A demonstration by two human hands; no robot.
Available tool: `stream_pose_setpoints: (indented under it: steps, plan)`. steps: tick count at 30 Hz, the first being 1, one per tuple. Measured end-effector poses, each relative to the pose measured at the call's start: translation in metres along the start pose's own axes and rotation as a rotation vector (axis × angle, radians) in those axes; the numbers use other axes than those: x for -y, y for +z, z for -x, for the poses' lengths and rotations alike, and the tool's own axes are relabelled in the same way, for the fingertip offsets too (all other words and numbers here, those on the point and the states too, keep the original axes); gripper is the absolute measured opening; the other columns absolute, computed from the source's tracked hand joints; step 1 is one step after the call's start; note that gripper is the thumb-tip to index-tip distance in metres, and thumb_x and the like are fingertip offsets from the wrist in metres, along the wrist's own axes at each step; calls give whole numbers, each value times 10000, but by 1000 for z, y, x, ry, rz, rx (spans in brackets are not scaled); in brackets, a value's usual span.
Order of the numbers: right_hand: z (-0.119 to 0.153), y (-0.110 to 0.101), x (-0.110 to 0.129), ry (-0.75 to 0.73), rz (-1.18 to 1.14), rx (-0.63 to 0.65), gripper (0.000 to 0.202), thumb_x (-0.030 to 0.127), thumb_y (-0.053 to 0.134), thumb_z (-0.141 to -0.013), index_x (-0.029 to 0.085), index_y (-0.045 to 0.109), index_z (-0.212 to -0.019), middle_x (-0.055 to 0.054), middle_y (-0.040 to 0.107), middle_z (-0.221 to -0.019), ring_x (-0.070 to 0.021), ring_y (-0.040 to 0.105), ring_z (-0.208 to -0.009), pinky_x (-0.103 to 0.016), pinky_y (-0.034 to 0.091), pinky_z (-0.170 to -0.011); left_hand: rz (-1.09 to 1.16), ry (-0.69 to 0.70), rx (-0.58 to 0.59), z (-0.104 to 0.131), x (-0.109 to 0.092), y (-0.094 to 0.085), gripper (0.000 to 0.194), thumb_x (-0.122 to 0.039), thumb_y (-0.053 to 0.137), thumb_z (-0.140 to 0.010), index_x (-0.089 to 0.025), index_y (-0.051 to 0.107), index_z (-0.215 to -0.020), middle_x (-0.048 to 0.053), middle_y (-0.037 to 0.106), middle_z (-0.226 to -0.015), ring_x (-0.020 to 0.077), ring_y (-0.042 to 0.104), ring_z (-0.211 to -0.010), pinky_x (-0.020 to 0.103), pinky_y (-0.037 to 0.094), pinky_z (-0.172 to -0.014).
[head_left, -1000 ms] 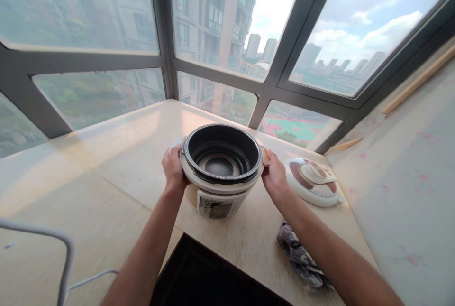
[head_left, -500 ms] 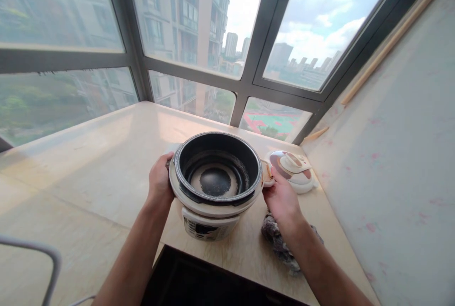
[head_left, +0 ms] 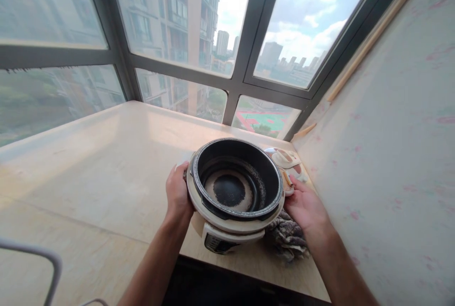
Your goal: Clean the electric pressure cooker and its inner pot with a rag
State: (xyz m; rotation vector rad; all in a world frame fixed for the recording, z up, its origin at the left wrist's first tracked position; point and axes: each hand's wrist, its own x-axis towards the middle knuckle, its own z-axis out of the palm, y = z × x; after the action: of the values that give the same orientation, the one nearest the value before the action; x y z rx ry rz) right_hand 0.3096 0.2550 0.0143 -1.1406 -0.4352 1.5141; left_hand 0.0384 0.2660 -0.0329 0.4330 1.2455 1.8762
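A cream electric cooker [head_left: 232, 232] with a black inner pot [head_left: 231, 191] and no lid on it is held between my two hands, tilted slightly. My left hand [head_left: 178, 191] is closed on its left side handle. On the other side, my right hand [head_left: 307, 204] grips the right handle, thumb on top. The pot's bottom has a dark round patch with a pale, worn ring. Behind the right handle lies the cream and brown lid [head_left: 286, 160], partly hidden by the cooker. A crumpled grey cloth [head_left: 288, 237] lies below my right wrist, beside the cooker.
The pale marble-look sill [head_left: 106, 154] runs up to grey-framed windows [head_left: 181, 69]. A flower-patterned wall [head_left: 387, 154] stands at the right. A white curved tube [head_left: 53, 263] is at the lower left. The front edge borders a dark area [head_left: 227, 287].
The cooker and both hands have shifted right in the view, and the cooker now covers more of the lid. The window and wall have shifted left in view. Both hands keep their hold.
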Motion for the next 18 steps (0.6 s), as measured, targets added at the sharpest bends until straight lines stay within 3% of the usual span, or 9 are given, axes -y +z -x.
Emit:
stream_pose_setpoints:
  steps: [5, 11, 15, 18]
  plan:
    - [15, -11, 15, 51, -201, -29, 327, 153, 325, -1006, 142, 652, -1007, -55, 691, -697, -134, 640, -530, -191, 538, -468, 53, -101, 6, 16, 1, 17, 310, -397, 710, -617, -146, 613, -771, -35, 588, -687, 116, 500, -649, 263, 428, -627]
    - [14, -23, 15, 48, -212, 17, 307, 154, 371, -1001, 114, 655, -1114, -62, 732, -774, -143, 693, -617, -212, 594, -578, 52, -133, 23, 20, 3, 24, 331, -400, 723, -586, -149, 608, -770, -30, 590, -698, 125, 503, -660, 262, 430, -625]
    - [6, -43, 6, -165, -55, 20, 222, 204, 543, -959, 126, 677, -1118, -68, 760, -979, -138, 718, -763, -208, 590, -665, -85, 6, 98, 19, 1, 20, 304, -420, 696, -635, -155, 612, -756, -22, 574, -690, 142, 510, -682, 263, 441, -640]
    - [-3, -66, 4, -194, 90, 118, 327, 406, 655, -918, 153, 684, -1124, -81, 756, -1059, -180, 724, -872, -266, 593, -750, -168, 117, 167, 17, 0, 16, 276, -429, 660, -678, -165, 607, -739, -17, 560, -672, 149, 491, -661, 266, 430, -610]
